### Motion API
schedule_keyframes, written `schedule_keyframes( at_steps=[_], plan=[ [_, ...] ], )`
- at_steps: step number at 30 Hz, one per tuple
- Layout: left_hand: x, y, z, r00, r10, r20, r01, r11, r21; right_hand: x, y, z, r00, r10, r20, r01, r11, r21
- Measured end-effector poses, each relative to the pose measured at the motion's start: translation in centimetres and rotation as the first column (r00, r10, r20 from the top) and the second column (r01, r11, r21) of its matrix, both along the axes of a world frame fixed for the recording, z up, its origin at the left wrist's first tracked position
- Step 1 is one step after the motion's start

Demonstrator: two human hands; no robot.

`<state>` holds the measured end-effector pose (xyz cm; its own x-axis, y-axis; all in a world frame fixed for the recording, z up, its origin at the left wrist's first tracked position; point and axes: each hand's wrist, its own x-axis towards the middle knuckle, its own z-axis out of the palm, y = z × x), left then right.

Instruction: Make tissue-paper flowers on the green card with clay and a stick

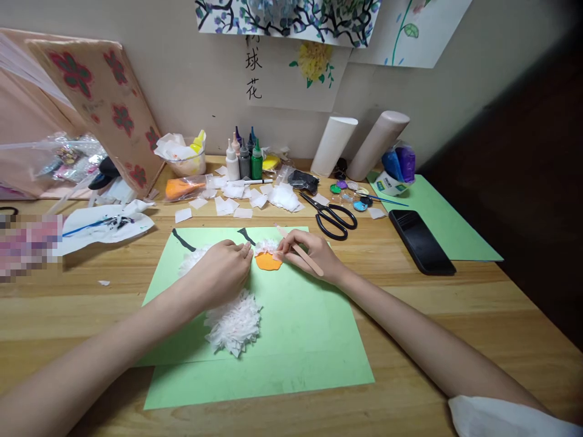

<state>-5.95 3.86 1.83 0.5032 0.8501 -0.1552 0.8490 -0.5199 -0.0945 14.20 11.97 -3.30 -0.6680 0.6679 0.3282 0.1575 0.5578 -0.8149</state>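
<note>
A sheet of light green paper (314, 340) lies over another on the table. My left hand (223, 270) rests on it, fingers lying together with their tips beside a flat orange clay piece (268, 261); its thumb is hidden. My right hand (310, 252) holds a wooden craft stick (307, 258) between its fingers, and its fingertips touch the right edge of the orange piece. White ruffled tissue (266, 246) sits just above the orange. A larger white tissue cluster (234, 325) lies below my left hand, another partly under it. Two black strips (183, 240) mark the paper's top.
Black scissors (330, 215), loose tissue squares (225, 206) and paint bottles (245, 161) stand or lie behind the paper. At right are a phone (421, 241) and another green sheet (455, 221). White rolls (334, 145) lean on the wall. A stained tissue (100, 227) lies left.
</note>
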Motion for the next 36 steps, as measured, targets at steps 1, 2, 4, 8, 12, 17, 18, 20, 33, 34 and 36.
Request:
schedule_keyframes(
  at_steps=[1, 2, 4, 8, 12, 17, 18, 20, 33, 34, 36],
  plan=[
    [0.0, 0.0, 0.0, 1.000, 0.001, 0.002, -0.001, 1.000, 0.003, 0.0, 0.1, 0.0, 1.000, -0.024, 0.004, 0.024, 1.000, 0.020],
    [0.0, 0.0, -0.1, 1.000, 0.002, 0.004, -0.002, 1.000, 0.007, -0.1, 0.1, 0.0, 0.999, -0.051, 0.002, 0.051, 0.998, 0.040],
    [0.0, 0.0, -0.1, 1.000, 0.006, 0.005, -0.006, 1.000, 0.010, 0.0, 0.1, 0.1, 0.991, -0.131, -0.022, 0.133, 0.989, 0.068],
    [0.0, 0.0, 0.0, 1.000, 0.010, 0.000, -0.010, 1.000, 0.003, 0.7, -0.2, 0.2, 0.944, -0.264, -0.200, 0.270, 0.963, 0.004],
    [0.0, 0.0, 0.1, 1.000, 0.013, -0.001, -0.013, 1.000, 0.000, 1.2, -0.7, -0.1, 0.935, -0.192, -0.297, 0.179, 0.981, -0.070],
    [0.0, 0.0, 0.1, 1.000, 0.005, -0.003, -0.005, 1.000, 0.005, 0.8, -0.8, -0.4, 0.989, -0.083, -0.124, 0.075, 0.995, -0.062],
    [0.0, 0.0, 0.1, 1.000, 0.005, -0.001, -0.005, 1.000, 0.006, 0.7, -0.8, -0.4, 0.992, -0.078, -0.095, 0.072, 0.995, -0.064],
    [0.0, 0.0, 0.1, 1.000, 0.003, 0.008, -0.003, 1.000, 0.005, 0.5, -0.7, -0.6, 0.995, -0.077, -0.061, 0.072, 0.994, -0.082],
    [-0.1, 0.0, -0.2, 1.000, 0.010, 0.022, -0.010, 1.000, 0.011, -0.2, -0.4, -0.1, 0.995, -0.079, -0.056, 0.056, 0.942, -0.332],
    [-0.1, 0.0, -0.2, 1.000, 0.010, 0.019, -0.011, 1.000, 0.011, -0.3, -0.3, -0.2, 0.994, -0.091, -0.069, 0.060, 0.929, -0.367],
    [0.0, 0.0, -0.2, 1.000, 0.008, 0.011, -0.008, 1.000, 0.012, -0.5, -0.2, -0.2, 0.989, -0.111, -0.094, 0.062, 0.907, -0.417]
  ],
)
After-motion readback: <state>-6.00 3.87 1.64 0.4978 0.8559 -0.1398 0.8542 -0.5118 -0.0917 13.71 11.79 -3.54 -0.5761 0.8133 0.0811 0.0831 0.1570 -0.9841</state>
